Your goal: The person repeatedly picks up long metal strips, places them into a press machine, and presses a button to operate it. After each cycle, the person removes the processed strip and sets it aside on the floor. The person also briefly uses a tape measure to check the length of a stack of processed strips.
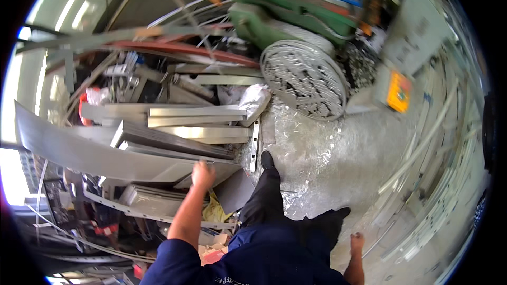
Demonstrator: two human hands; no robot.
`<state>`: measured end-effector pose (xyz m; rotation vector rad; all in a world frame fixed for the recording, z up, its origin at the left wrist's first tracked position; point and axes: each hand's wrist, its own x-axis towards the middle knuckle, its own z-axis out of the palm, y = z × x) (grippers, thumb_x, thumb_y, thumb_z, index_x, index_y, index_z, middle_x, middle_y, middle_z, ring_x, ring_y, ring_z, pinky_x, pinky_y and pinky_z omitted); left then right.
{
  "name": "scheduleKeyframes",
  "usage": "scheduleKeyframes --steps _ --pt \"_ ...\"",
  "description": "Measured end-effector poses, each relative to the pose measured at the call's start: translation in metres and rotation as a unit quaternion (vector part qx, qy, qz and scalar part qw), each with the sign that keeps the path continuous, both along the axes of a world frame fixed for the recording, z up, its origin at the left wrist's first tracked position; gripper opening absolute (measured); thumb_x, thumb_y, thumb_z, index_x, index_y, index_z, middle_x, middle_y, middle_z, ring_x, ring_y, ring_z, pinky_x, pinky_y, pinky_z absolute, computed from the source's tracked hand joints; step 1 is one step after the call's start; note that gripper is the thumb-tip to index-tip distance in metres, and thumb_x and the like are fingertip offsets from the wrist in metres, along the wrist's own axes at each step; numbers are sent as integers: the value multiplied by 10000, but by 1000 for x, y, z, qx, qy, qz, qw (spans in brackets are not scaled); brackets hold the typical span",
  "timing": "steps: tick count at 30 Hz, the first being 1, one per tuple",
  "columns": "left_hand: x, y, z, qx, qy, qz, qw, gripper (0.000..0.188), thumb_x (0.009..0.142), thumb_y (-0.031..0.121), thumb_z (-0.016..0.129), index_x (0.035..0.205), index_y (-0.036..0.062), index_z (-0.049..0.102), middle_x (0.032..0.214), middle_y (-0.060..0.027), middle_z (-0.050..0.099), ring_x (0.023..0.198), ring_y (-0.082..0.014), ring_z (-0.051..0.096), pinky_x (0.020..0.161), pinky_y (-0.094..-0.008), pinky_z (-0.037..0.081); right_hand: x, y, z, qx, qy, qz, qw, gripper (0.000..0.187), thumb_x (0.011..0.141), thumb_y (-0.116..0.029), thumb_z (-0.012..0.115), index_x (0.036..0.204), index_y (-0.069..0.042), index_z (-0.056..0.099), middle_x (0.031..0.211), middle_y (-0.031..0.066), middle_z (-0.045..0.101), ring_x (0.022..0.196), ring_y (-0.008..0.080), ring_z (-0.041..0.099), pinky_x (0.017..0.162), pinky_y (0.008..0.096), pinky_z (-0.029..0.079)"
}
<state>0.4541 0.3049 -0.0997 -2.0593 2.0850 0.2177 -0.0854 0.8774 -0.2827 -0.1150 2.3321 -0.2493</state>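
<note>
I look down at my own body in a dark blue shirt and black trousers, one black shoe (268,159) stepping forward on a floor covered in metal shavings. My left hand (203,173) reaches out to the edge of a large grey metal sheet (68,150) in a pile of metal sheets and angle profiles (195,117); it touches or is just at the sheet's edge, fingers curled. My right hand (357,242) hangs low at my side, loosely closed and holding nothing that I can see.
A green machine (274,16) stands ahead with a round perforated metal basket (305,78) full of small metal pieces. An orange and grey box (397,91) sits at the right. Long pale profiles (422,148) lie along the right. Scrap, rods and bags crowd the left.
</note>
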Motion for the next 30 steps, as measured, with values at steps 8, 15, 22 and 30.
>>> scheduleKeyframes --steps 8,15,22,30 --pt "157 -291 16 -237 -20 69 969 598 770 263 733 1241 -19 494 1242 -260 527 1216 -420 462 1001 -498 424 82 -266 179 -83 -241 -67 965 533 859 -254 668 1329 -52 518 963 44 610 878 177 608 733 361 519" --pt "120 -314 45 -270 39 88 958 578 670 165 777 1178 7 549 1154 -209 508 1108 -419 478 948 -508 423 79 -349 231 -117 -67 -73 988 483 864 -241 666 1285 -36 548 941 49 627 825 164 614 692 319 515" --pt "80 -293 53 110 142 -15 984 380 629 108 767 936 -93 667 872 -227 656 826 -338 665 744 -464 539 119 -381 204 -101 -141 20 985 485 843 -227 692 1263 -20 568 991 95 653 812 183 633 661 335 535" --pt "25 -273 190 173 417 79 889 376 780 98 590 1089 -102 668 717 -126 672 547 -163 642 497 -320 514 219 -552 178 -272 -114 287 911 478 875 -358 675 1185 2 630 1050 187 688 935 255 673 803 353 538"
